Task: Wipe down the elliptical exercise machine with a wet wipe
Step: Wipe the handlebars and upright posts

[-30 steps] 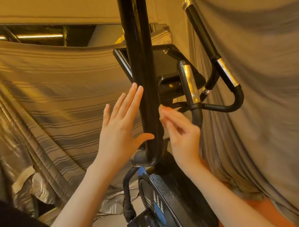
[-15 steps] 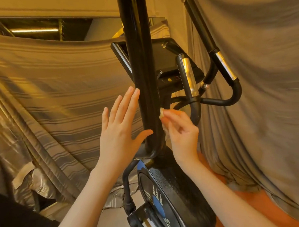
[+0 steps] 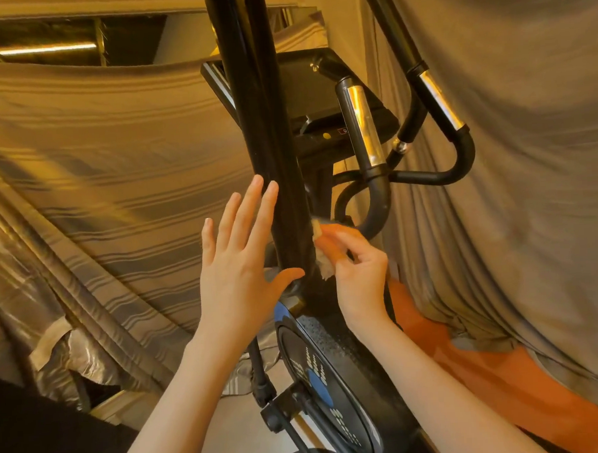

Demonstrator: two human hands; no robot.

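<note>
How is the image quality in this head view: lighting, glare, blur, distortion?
Head view: warm amber, dim light; bright glare on the chrome grip bands and a lit strip top left; the striped curtain is motion-smeared; the left hand is fairly sharp, the right hand and wet wipe softer; wide-angle bowing bends the black upright.
</note>
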